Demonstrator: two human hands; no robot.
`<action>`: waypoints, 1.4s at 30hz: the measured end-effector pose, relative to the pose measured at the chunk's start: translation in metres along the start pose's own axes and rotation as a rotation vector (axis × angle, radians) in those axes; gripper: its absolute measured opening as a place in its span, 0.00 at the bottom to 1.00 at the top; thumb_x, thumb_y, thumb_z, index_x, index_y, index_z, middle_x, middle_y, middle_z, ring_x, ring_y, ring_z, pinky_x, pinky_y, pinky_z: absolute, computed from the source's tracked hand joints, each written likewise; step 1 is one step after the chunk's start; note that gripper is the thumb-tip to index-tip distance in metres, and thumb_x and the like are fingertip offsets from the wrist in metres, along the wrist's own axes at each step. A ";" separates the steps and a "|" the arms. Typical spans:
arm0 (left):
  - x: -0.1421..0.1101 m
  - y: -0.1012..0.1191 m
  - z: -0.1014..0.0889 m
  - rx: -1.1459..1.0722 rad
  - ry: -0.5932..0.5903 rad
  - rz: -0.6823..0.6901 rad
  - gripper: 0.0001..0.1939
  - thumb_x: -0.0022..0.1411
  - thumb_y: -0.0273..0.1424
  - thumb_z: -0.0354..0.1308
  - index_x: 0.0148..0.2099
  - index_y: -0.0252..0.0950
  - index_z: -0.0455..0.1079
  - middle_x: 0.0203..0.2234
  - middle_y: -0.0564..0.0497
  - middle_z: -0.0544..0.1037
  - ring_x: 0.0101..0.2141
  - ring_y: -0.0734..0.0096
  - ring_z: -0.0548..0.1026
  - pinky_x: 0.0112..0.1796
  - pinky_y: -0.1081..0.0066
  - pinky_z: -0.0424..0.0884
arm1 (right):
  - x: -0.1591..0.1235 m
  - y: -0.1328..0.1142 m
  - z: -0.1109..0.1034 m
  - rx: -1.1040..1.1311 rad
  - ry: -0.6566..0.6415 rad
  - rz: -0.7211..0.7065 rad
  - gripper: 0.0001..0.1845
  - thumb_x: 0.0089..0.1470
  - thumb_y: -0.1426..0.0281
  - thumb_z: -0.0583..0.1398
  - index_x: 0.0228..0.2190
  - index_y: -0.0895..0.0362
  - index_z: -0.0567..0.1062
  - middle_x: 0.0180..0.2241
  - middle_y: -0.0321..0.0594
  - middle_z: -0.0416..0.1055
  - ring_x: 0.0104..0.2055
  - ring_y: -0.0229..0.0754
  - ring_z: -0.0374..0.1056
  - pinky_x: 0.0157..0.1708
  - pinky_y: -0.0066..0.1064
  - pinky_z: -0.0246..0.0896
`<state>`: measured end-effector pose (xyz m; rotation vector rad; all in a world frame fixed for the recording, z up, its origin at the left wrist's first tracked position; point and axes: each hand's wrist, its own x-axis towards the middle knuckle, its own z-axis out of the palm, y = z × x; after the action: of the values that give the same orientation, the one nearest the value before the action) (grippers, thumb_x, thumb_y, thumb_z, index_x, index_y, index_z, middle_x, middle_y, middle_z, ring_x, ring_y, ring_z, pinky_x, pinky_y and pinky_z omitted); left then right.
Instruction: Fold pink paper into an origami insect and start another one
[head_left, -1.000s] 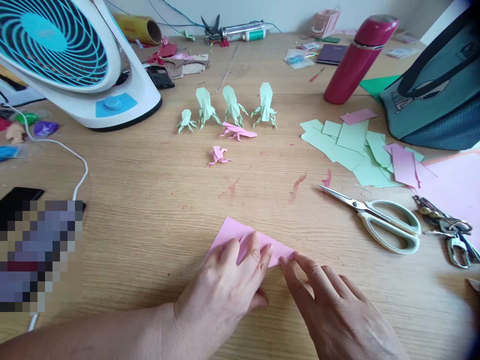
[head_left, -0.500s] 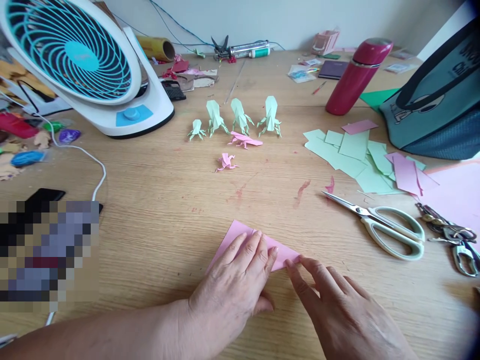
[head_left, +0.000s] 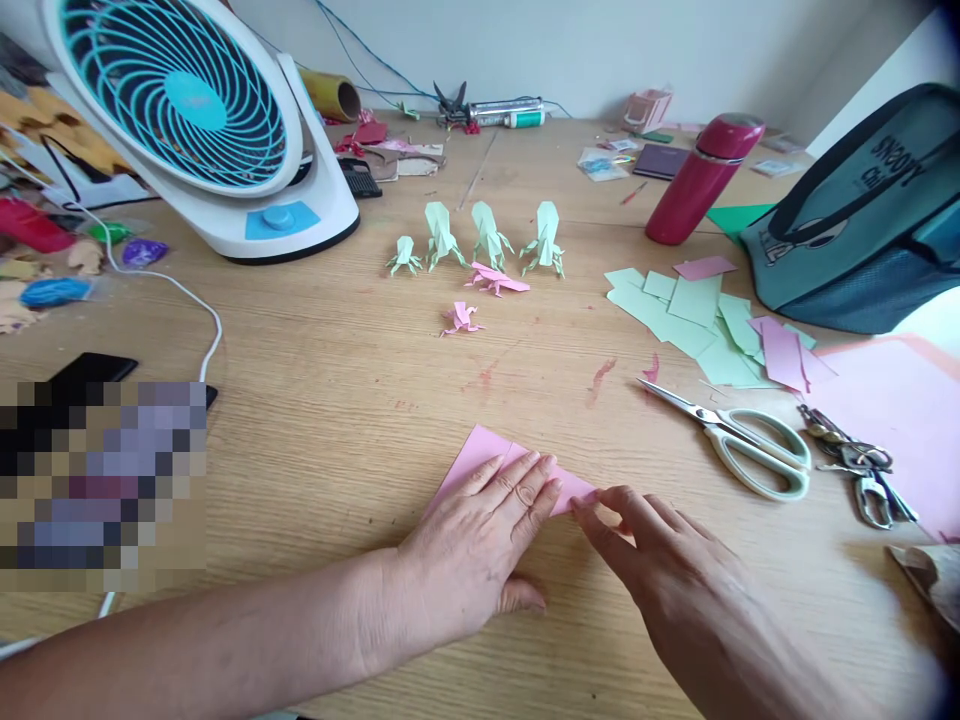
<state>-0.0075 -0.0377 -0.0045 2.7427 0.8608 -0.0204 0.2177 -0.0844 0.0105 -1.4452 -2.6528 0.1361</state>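
A piece of pink paper [head_left: 469, 458] lies on the table in front of me, with a straight crease or fold edge running near its top corner. My left hand [head_left: 472, 560] rests flat across it, fingers stretched toward the upper right, covering much of its middle and lower side. At the paper's right corner, the thumb and index finger of my right hand [head_left: 667, 570] close on the tip. Further back stand folded paper figures: several pale green ones [head_left: 486, 237], a long pink one [head_left: 498, 280] and a small pink one [head_left: 462, 318].
Scissors [head_left: 731, 430] and a bunch of keys [head_left: 855, 465] lie to the right. Behind them are green and pink paper pieces [head_left: 679, 320], a red flask [head_left: 697, 185] and a teal bag [head_left: 847, 230]. A fan [head_left: 300, 220] stands at the back left, its white cable [head_left: 202, 325] trailing forward.
My left hand's fingers have shifted slightly rightward over the pink paper. My right fingers stay at its right corner. The whole view has shifted a little.
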 end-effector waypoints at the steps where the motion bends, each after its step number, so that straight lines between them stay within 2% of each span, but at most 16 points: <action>1: 0.001 0.000 -0.001 -0.012 -0.009 0.002 0.51 0.55 0.48 0.66 0.70 0.31 0.45 0.69 0.35 0.49 0.68 0.49 0.45 0.65 0.53 0.50 | 0.000 0.000 -0.001 0.011 -0.013 0.004 0.30 0.45 0.83 0.52 0.51 0.58 0.71 0.42 0.50 0.71 0.38 0.49 0.69 0.33 0.39 0.72; 4: 0.002 0.000 -0.005 -0.048 -0.022 -0.001 0.50 0.56 0.50 0.64 0.70 0.33 0.46 0.69 0.37 0.49 0.68 0.49 0.45 0.65 0.53 0.49 | 0.000 0.000 0.000 0.003 -0.019 0.001 0.30 0.49 0.82 0.52 0.54 0.59 0.69 0.47 0.53 0.70 0.42 0.52 0.68 0.36 0.43 0.71; 7: 0.003 0.000 -0.008 -0.066 -0.035 -0.004 0.51 0.55 0.52 0.63 0.70 0.31 0.46 0.69 0.37 0.48 0.69 0.49 0.45 0.65 0.55 0.49 | 0.001 0.002 0.005 -0.016 0.004 -0.060 0.28 0.53 0.81 0.52 0.56 0.62 0.67 0.52 0.54 0.68 0.46 0.53 0.67 0.42 0.46 0.71; 10: 0.002 0.001 -0.008 -0.054 -0.042 0.010 0.51 0.57 0.54 0.60 0.70 0.27 0.45 0.69 0.35 0.46 0.69 0.49 0.43 0.65 0.55 0.48 | 0.002 0.003 0.010 0.008 0.046 -0.117 0.25 0.56 0.81 0.50 0.55 0.64 0.68 0.52 0.53 0.69 0.47 0.51 0.67 0.47 0.44 0.69; 14: -0.001 0.000 -0.003 -0.029 0.006 0.024 0.52 0.59 0.56 0.56 0.70 0.27 0.43 0.69 0.35 0.45 0.69 0.51 0.42 0.66 0.56 0.43 | 0.000 0.004 0.014 0.014 0.099 -0.124 0.24 0.59 0.82 0.48 0.56 0.65 0.67 0.52 0.53 0.70 0.49 0.49 0.68 0.48 0.42 0.68; 20: -0.003 -0.001 0.002 -0.017 0.051 0.025 0.53 0.59 0.58 0.52 0.71 0.28 0.40 0.70 0.36 0.44 0.69 0.54 0.40 0.66 0.56 0.39 | -0.003 -0.001 0.017 -0.039 0.109 -0.085 0.24 0.61 0.80 0.50 0.58 0.64 0.66 0.55 0.53 0.69 0.51 0.49 0.69 0.55 0.48 0.62; 24: -0.004 -0.001 -0.002 -0.043 0.006 0.028 0.52 0.60 0.59 0.50 0.71 0.27 0.41 0.70 0.36 0.43 0.69 0.52 0.39 0.66 0.55 0.40 | -0.005 -0.004 0.019 -0.033 0.122 -0.074 0.24 0.63 0.74 0.52 0.59 0.66 0.64 0.57 0.57 0.67 0.52 0.51 0.68 0.54 0.50 0.62; 30: -0.005 -0.006 -0.017 -0.138 -0.059 0.039 0.50 0.61 0.59 0.48 0.72 0.30 0.42 0.70 0.38 0.42 0.69 0.53 0.39 0.66 0.55 0.41 | -0.009 -0.003 0.020 0.002 0.071 -0.072 0.31 0.63 0.68 0.56 0.63 0.67 0.58 0.61 0.59 0.61 0.58 0.54 0.62 0.58 0.50 0.58; 33: -0.004 -0.010 -0.025 -0.170 -0.115 0.057 0.49 0.62 0.60 0.46 0.71 0.31 0.43 0.70 0.37 0.42 0.69 0.53 0.40 0.66 0.52 0.40 | -0.011 -0.003 0.020 0.005 0.057 -0.068 0.33 0.63 0.67 0.56 0.64 0.68 0.57 0.63 0.59 0.59 0.59 0.54 0.60 0.59 0.50 0.56; 36: -0.003 -0.014 -0.032 -0.186 -0.156 0.078 0.47 0.63 0.59 0.44 0.71 0.31 0.43 0.70 0.37 0.43 0.69 0.54 0.41 0.66 0.50 0.38 | -0.013 -0.003 0.021 -0.001 0.050 -0.064 0.32 0.63 0.66 0.55 0.65 0.66 0.56 0.64 0.57 0.58 0.60 0.54 0.59 0.60 0.51 0.56; 42: -0.003 -0.017 -0.033 -0.215 -0.139 0.110 0.44 0.65 0.56 0.46 0.71 0.32 0.43 0.69 0.38 0.45 0.69 0.55 0.42 0.65 0.47 0.36 | -0.014 -0.002 0.022 -0.002 0.017 -0.065 0.32 0.65 0.64 0.54 0.65 0.62 0.55 0.66 0.51 0.56 0.64 0.53 0.55 0.61 0.53 0.52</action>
<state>-0.0216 -0.0173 0.0229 2.5486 0.6351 -0.0909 0.2206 -0.0979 -0.0119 -1.3531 -2.6831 0.1154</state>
